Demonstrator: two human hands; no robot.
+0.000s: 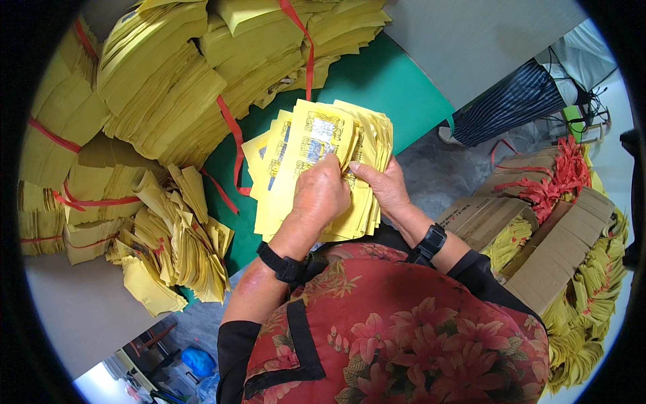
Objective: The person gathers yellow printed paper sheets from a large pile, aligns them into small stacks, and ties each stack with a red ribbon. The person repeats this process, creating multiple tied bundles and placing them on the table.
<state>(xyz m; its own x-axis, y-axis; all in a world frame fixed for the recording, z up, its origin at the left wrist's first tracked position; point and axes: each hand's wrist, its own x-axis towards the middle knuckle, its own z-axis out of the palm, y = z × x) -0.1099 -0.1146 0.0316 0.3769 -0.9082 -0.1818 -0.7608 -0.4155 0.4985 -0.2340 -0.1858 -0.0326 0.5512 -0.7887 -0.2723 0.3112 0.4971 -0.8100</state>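
Both hands are over the near edge of a green mat [383, 96]. My left hand [321, 191] grips a fan of yellow printed paper sheets [282, 207], whose top sheet carries dark print and a shiny silvery patch. Close beside it, my right hand [387, 188] holds the right side of a thicker stack of yellow sheets [381, 134], its thumb lying on top near the left thumb. The two bunches overlap, and the palms hide their lower parts. A red ribbon [234, 131] trails on the mat to the left.
Tall piles of yellow paper [161, 91] stand at the back and left, some tied with red ribbon. Loose crumpled sheets [176, 247] lie at the left. On the right are an open cardboard box [555, 247], red strips [565, 171] and a person's striped trouser leg [515, 101].
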